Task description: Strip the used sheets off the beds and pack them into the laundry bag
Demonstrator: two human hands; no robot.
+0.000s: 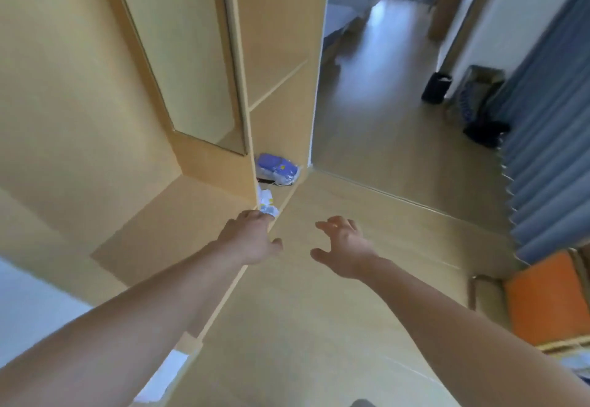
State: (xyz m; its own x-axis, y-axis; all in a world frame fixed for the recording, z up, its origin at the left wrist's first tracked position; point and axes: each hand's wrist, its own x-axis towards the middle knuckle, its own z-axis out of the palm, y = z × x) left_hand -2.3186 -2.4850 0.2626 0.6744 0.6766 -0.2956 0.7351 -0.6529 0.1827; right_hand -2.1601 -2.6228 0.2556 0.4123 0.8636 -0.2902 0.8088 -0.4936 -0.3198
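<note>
Head view: L hand [252,237] on crinkly plastic packet [267,207], R hand [343,248] splayed.

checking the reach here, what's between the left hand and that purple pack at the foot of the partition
In the head view, a small white crumpled wrapper at the left hand fingertips, then bare floor up to the purple pack.

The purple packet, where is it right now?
In the head view, the purple packet lies on the floor at the foot of the wooden partition, just beyond the left hand, left of the doorway.
</note>
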